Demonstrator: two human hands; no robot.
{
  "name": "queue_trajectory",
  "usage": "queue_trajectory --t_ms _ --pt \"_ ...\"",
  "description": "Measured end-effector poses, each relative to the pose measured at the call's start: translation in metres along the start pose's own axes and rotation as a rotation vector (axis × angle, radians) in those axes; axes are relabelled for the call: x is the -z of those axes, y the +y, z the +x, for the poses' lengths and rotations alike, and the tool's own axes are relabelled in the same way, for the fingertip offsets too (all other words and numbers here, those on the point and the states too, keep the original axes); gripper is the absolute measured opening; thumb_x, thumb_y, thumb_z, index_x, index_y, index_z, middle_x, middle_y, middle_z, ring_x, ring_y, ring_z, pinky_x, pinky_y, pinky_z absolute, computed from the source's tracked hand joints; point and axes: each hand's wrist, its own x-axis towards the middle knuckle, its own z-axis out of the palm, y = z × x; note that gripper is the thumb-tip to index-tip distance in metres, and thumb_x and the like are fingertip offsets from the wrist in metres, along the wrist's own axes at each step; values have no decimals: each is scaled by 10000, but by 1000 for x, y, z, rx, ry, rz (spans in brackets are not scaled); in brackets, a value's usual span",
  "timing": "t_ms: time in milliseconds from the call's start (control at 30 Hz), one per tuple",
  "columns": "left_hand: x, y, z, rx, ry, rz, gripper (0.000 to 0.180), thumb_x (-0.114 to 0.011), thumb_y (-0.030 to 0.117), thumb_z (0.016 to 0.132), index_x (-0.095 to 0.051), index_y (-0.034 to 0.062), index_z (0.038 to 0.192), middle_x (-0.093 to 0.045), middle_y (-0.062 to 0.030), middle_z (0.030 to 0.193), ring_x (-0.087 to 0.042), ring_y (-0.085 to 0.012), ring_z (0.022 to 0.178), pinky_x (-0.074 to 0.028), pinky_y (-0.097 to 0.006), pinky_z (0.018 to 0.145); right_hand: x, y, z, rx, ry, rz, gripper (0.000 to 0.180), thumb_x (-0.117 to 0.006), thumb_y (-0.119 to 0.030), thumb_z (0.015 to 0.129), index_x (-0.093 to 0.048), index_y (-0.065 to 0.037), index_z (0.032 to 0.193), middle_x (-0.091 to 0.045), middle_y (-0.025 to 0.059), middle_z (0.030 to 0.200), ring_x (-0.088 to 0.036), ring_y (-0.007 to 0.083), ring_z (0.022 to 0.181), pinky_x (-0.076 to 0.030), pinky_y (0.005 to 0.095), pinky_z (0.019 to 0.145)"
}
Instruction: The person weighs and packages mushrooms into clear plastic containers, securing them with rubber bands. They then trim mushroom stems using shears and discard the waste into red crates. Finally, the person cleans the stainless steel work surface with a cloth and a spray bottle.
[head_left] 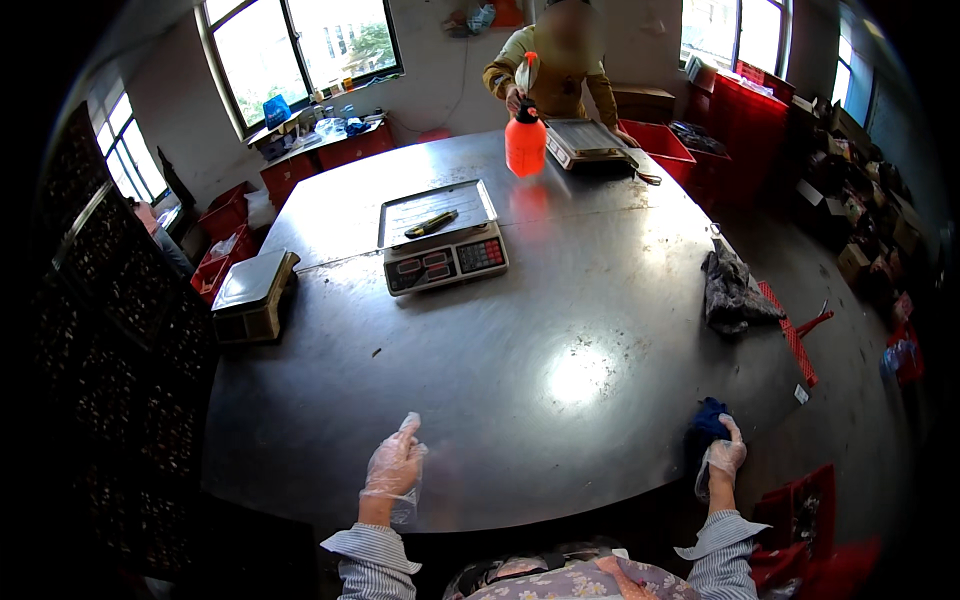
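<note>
My right hand (727,455), in a clear plastic glove, grips a dark blue cloth (708,424) at the table's near right edge. My left hand (395,465), gloved the same way, is over the near left part of the metal table (450,370). One of its fingers points forward, the others are partly hidden, and I see nothing in it. Farther off, a digital scale (445,262) bears a metal tray with a box cutter (431,224) on it. A dark grey rag (735,290) lies at the table's right edge.
Across the table a person (565,75) has a hand at the top of an orange-red spray bottle (525,148). A second scale (585,140) stands beside it, a third (255,290) at the left edge. Red crates (665,145) and a dark rack (110,350) flank the table.
</note>
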Motion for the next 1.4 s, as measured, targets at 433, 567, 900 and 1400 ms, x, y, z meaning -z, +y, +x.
queue_trajectory --t_ms 433,567,900,1400 --pt "77 -13 140 76 51 51 551 -584 296 947 -477 171 1473 -625 -190 1305 -599 -371 1181 -474 -455 1012 -22 -179 -108 -183 -469 782 406 -526 185 794 -648 16 1142 -700 215 1053 -718 318 881 -609 379 766" --pt "128 -27 211 105 156 42 496 -551 332 963 -527 145 1421 -604 -162 1358 -551 -342 1264 -432 -425 1085 -66 -221 -143 67 -805 564 543 -464 119 700 -654 -23 1188 -656 120 1163 -659 277 1079 -524 371 999" --pt "94 -119 314 557 -109 -552 507 -554 553 977 -626 101 1194 -656 -51 1035 -642 -173 879 -505 -346 851 -185 -318 -84 475 -1442 -516 548 -674 -467 871 -639 -157 1321 -716 143 1181 -705 276 1058 -543 394 953" --pt "6 -79 432 229 169 -1569 692 -712 447 924 -475 68 1453 -640 -71 1218 -611 -187 1098 -514 -333 960 -540 -391 116 -141 -1018 343 381 -569 -286 1023 -578 -12 1287 -653 100 1287 -595 167 1178 -438 292 1049"
